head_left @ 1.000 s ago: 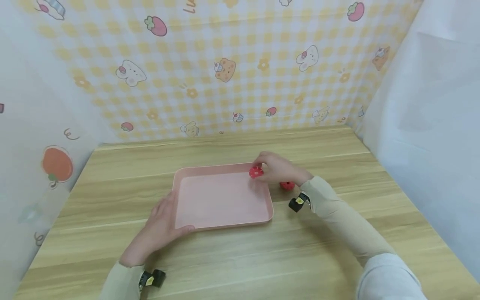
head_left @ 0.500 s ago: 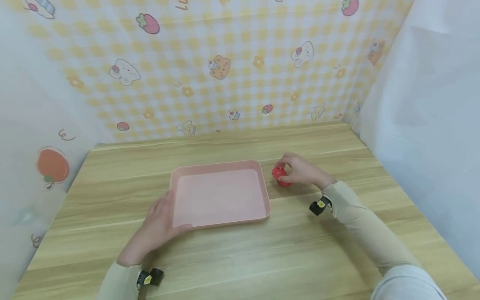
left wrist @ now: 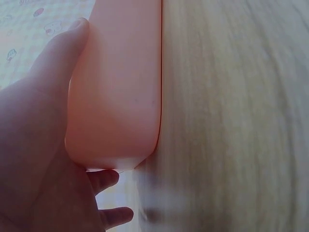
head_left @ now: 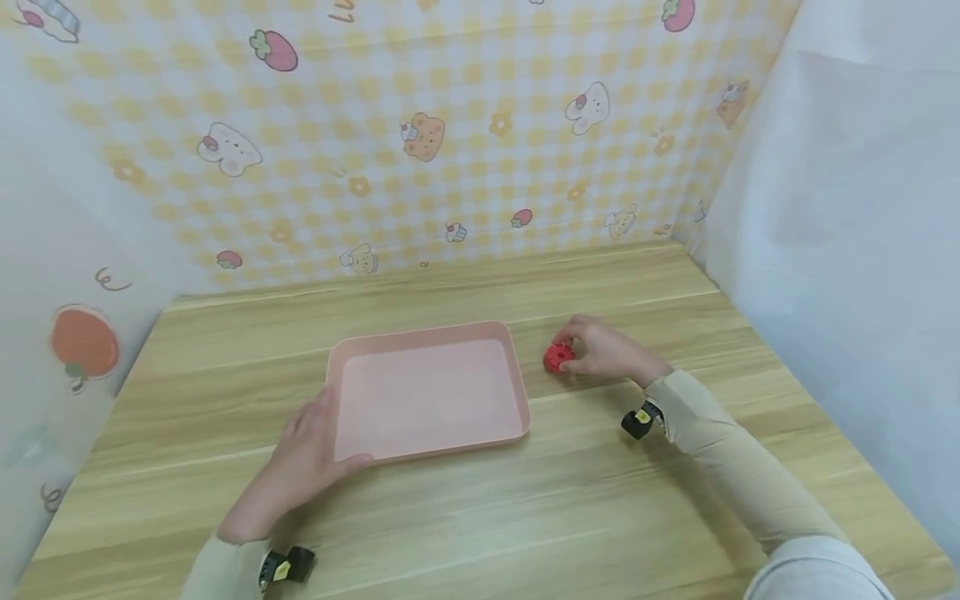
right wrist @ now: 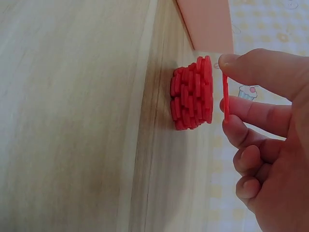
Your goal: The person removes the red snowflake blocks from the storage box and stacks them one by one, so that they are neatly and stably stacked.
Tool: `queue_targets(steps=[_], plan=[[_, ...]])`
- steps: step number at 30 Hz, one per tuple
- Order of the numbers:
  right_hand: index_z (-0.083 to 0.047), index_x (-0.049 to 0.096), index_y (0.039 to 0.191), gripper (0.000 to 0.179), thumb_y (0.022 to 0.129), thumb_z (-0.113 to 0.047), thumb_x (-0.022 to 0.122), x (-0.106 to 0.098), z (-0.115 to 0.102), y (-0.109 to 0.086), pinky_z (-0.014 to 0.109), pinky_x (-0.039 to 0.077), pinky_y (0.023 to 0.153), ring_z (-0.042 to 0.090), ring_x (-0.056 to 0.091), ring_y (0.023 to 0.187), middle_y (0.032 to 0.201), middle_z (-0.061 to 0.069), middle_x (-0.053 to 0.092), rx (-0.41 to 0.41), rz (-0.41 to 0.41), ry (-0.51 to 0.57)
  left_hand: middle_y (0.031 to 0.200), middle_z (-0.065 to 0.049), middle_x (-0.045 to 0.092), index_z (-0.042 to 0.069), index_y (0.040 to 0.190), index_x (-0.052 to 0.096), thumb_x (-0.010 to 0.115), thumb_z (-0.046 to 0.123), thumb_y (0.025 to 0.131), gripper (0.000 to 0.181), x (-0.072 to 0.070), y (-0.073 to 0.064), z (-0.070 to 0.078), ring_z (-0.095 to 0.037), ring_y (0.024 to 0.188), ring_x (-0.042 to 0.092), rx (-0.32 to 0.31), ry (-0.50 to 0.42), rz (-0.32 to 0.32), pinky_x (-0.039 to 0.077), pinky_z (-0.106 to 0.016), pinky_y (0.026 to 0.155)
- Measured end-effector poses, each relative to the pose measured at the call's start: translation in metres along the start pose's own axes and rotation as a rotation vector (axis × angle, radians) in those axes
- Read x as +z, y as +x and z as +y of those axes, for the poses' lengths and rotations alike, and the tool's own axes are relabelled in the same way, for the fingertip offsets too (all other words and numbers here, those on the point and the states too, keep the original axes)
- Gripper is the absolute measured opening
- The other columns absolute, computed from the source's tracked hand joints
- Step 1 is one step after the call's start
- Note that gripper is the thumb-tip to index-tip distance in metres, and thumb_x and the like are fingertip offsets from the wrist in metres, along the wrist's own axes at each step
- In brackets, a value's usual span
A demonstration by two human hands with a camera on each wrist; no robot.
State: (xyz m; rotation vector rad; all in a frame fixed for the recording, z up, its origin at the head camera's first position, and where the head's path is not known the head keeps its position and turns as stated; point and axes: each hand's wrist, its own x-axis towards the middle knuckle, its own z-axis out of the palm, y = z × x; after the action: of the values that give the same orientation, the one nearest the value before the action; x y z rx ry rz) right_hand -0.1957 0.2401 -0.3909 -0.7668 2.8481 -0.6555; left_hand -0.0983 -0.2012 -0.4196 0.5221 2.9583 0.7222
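Note:
A thin red notched plastic disc (right wrist: 225, 101) stands out edge-on in the right wrist view, pinched between the thumb and fingertips of my right hand (head_left: 609, 350). Just below it, a short stack of similar red discs (right wrist: 190, 96) sits on the table, with a small gap between disc and stack. From the head, the hand partly covers these red pieces. My left hand (head_left: 300, 458) rests at the near left corner of a shallow pink tray (head_left: 427, 400). Its thumb lies along the front rim and its fingers reach along the left side. Nothing lies on the tray floor.
The tray's right side (head_left: 517, 379) stands a short way left of the red stack. Light wood table (head_left: 465, 517) surrounds both. A yellow checked cloth (head_left: 360, 167) hangs behind, and a white sheet (head_left: 840, 208) closes off the right side.
My right hand has moved right, from over the tray's back right corner to the red stack, carrying a red disc, then dropped slightly. The left hand stays at the tray corner. The head view has shifted slightly.

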Motion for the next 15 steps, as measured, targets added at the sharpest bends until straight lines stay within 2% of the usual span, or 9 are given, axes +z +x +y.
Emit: queue_targets(steps=[8, 15], plan=[[-0.002, 0.068, 0.106, 0.035, 0.077, -0.018, 0.078, 0.0033, -0.0007, 0.0013, 0.036, 0.049, 0.082, 0.021, 0.056, 0.092, 0.101, 0.007, 0.062, -0.005, -0.002, -0.024, 0.147, -0.039, 0.021, -0.011, 0.147, 0.002, 0.073, 0.051, 0.077, 0.118, 0.0000, -0.0013, -0.0016, -0.056, 0.131, 0.025, 0.010, -0.001, 0.004, 0.018, -0.067, 0.108], [-0.002, 0.067, 0.109, 0.037, 0.078, -0.020, 0.077, 0.0009, -0.0017, -0.0001, 0.042, 0.050, 0.090, 0.024, 0.058, 0.099, 0.106, 0.010, 0.063, 0.022, -0.005, -0.036, 0.147, -0.038, 0.021, -0.010, 0.148, 0.002, 0.073, 0.051, 0.078, 0.117, 0.0000, -0.0017, -0.0005, -0.055, 0.132, 0.024, 0.001, -0.010, 0.001, 0.017, -0.067, 0.108]])
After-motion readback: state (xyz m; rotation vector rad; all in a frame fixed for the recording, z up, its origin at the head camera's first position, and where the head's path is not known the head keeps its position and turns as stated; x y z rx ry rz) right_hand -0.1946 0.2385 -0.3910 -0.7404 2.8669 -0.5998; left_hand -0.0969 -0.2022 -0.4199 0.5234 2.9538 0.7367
